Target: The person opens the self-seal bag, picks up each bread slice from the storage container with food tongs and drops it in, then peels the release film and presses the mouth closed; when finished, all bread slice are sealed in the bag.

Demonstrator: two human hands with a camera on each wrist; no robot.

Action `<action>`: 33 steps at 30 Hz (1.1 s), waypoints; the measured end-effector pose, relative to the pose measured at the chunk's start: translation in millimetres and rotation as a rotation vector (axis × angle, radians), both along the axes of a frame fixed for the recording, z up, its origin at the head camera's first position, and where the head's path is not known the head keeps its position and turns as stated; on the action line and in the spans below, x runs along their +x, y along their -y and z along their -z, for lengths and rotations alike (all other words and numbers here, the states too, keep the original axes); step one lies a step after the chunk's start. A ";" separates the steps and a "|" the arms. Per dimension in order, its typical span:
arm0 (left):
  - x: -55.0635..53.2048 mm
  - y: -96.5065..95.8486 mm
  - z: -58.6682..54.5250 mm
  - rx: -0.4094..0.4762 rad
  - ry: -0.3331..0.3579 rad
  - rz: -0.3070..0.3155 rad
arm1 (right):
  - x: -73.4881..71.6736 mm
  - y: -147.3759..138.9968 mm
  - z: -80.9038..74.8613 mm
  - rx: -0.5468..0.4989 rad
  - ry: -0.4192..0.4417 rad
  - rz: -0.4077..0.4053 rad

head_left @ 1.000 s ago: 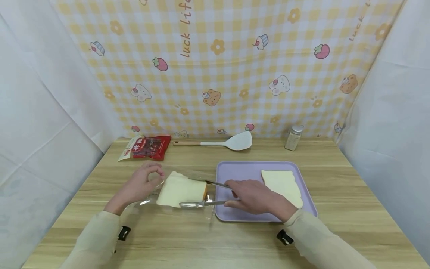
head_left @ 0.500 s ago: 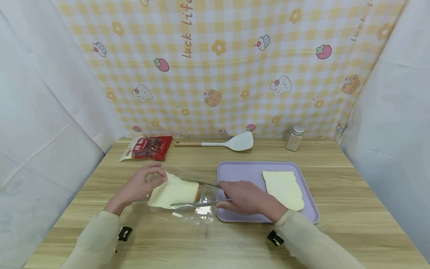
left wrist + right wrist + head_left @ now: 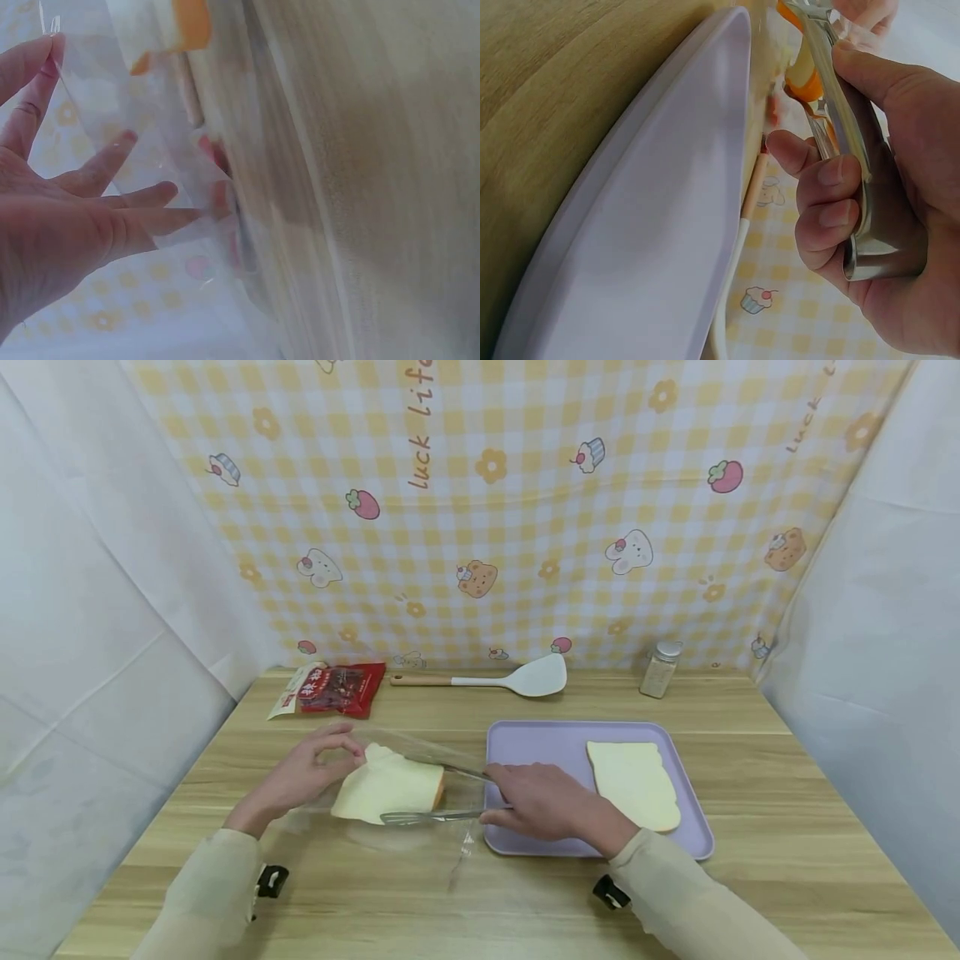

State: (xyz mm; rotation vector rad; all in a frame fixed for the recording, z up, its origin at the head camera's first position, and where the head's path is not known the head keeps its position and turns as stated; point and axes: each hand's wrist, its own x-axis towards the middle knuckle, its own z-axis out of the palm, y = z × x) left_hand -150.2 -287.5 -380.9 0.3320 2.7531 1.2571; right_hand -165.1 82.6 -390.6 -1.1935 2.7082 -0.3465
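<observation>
My left hand [image 3: 303,772] pinches the edge of a clear plastic bag [image 3: 97,90] between thumb and forefinger, the other fingers spread behind the film in the left wrist view. My right hand [image 3: 551,802] grips metal tongs [image 3: 847,112], fingers wrapped around their handle. In the head view the tongs' arms lie along two sides of a piece of white bread [image 3: 390,785] with an orange-brown crust. That bread appears to be within the bag, left of the tray. Another bread slice [image 3: 636,785] lies flat on the right part of a lilac tray [image 3: 532,739].
Behind the hands lie a red snack packet [image 3: 337,689] and a white spatula [image 3: 542,677] with a wooden handle. A small shaker jar [image 3: 660,670] stands at the back right. Wood-grain tabletop [image 3: 420,918] extends in front; a checked cloth [image 3: 487,518] hangs behind.
My right hand has moved a little left with the tongs and bread, bringing the bread closer to my left hand. Over the last half second, the hands have barely moved.
</observation>
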 end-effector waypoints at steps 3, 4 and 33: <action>0.1 2.1 2.4 0.031 0.010 0.009 | 0.2 -0.9 -0.9 -0.008 0.001 0.007; 0.3 2.7 3.1 0.043 0.015 0.016 | 0.3 -1.1 -1.2 -0.010 0.002 0.009; 3.8 -3.0 -1.8 0.054 -0.003 0.068 | 0.9 11.3 -3.7 0.057 0.037 0.029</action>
